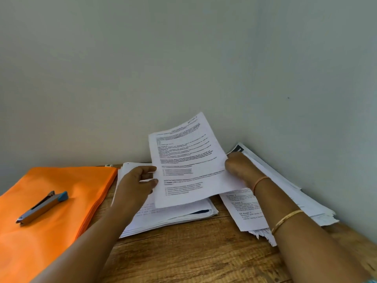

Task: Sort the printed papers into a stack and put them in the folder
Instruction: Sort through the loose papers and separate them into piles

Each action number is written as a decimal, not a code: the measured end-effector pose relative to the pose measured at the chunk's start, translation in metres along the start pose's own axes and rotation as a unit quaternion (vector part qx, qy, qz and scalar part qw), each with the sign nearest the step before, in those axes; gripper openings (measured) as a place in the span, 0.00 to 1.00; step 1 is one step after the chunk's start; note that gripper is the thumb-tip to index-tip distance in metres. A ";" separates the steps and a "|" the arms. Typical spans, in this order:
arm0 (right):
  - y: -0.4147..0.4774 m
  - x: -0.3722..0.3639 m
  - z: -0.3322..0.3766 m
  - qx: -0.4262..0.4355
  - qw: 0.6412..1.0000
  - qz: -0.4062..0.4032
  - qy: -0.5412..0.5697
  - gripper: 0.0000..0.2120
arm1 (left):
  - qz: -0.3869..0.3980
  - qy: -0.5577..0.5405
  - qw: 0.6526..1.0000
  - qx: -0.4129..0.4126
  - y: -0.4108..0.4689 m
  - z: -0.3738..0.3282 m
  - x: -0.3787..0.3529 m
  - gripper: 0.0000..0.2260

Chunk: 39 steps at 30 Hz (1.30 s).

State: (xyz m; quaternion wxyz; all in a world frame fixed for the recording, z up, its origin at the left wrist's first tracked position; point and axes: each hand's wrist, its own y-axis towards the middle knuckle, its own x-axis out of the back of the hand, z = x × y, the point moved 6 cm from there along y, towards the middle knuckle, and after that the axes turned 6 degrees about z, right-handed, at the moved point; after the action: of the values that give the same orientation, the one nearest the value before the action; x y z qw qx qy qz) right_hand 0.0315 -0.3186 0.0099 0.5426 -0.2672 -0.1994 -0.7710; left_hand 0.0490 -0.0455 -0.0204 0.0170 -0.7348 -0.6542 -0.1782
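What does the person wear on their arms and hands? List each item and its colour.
Both arms are bare, no sleeves showing. The left hand and its wrist wear nothing. The right hand has a thin orange band at the wrist and a slim gold bangle further up.

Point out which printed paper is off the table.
The tilted sheet gripped by left hand and right hand; middle pile and right pile lie on the table.

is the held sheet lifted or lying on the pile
Lifted: left hand and right hand grip the sheet, tilted up above the pile.
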 end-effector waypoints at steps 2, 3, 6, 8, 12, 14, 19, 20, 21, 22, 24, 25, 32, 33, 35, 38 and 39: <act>0.002 0.019 -0.002 0.002 0.999 -0.030 -0.035 0.08 | -0.003 0.034 0.999 -0.007 0.000 -0.002 0.000 0.11; 0.003 0.030 -0.004 -0.001 0.998 -0.047 -0.045 0.05 | -0.008 0.048 0.999 -0.011 0.000 -0.002 0.001 0.11; 0.002 0.060 -0.018 -0.034 0.993 -0.074 -0.084 0.05 | -0.022 0.065 0.998 -0.011 -0.001 -0.001 0.004 0.09; 0.003 0.073 -0.035 -0.077 0.988 -0.072 -0.113 0.06 | -0.030 0.074 0.997 -0.007 0.000 0.002 0.006 0.07; 0.019 0.087 -0.081 -0.171 0.967 -0.024 -0.188 0.13 | -0.041 0.099 0.994 0.002 0.002 0.008 0.010 0.06; 0.042 0.094 -0.115 -0.209 0.946 0.014 -0.248 0.21 | -0.046 0.112 0.993 0.006 0.003 0.010 0.011 0.07; 0.121 0.104 -0.211 -0.275 0.909 0.064 -0.306 0.39 | -0.056 0.165 0.985 0.010 0.006 0.010 0.013 0.09; 0.096 0.096 -0.193 -0.289 0.903 0.054 -0.312 0.39 | -0.058 0.180 0.982 0.012 0.006 0.010 0.015 0.10; 0.059 0.085 -0.160 -0.293 0.903 0.039 -0.312 0.39 | -0.059 0.192 0.979 0.016 0.006 0.011 0.016 0.11; 0.026 0.077 -0.126 -0.289 0.898 0.021 -0.332 0.36 | -0.058 0.200 0.978 0.019 0.006 0.012 0.017 0.11; -0.007 0.063 -0.081 -0.267 0.886 -0.028 -0.378 0.30 | -0.056 0.214 0.975 0.022 0.007 0.013 0.018 0.12; -0.008 0.056 -0.066 -0.229 0.896 -0.048 -0.377 0.29 | -0.056 0.221 0.973 0.022 0.007 0.013 0.018 0.12; 0.004 -0.032 -0.021 -0.003 0.948 0.094 -0.303 0.40 | -0.052 0.288 0.956 0.000 0.008 0.012 0.017 0.12; 0.004 -0.040 -0.023 -0.009 0.943 0.111 -0.312 0.42 | -0.049 0.299 0.953 -0.002 0.008 0.012 0.016 0.13; 0.004 -0.050 -0.029 -0.032 0.933 0.139 -0.332 0.41 | -0.040 0.322 0.946 0.000 0.008 0.012 0.015 0.13; 0.002 -0.050 -0.030 -0.044 0.928 0.150 -0.339 0.36 | -0.031 0.346 0.938 0.005 0.010 0.015 0.014 0.14; 0.002 -0.048 -0.030 -0.043 0.928 0.151 -0.337 0.35 | -0.030 0.350 0.936 0.008 0.010 0.015 0.014 0.14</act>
State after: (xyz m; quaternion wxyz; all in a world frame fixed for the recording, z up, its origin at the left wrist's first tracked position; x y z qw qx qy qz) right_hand 0.0408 -0.3019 -0.0437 0.5416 -0.5615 -0.2944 -0.5521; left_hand 0.0634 -0.0299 -0.0289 0.2452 -0.6059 -0.6300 -0.4194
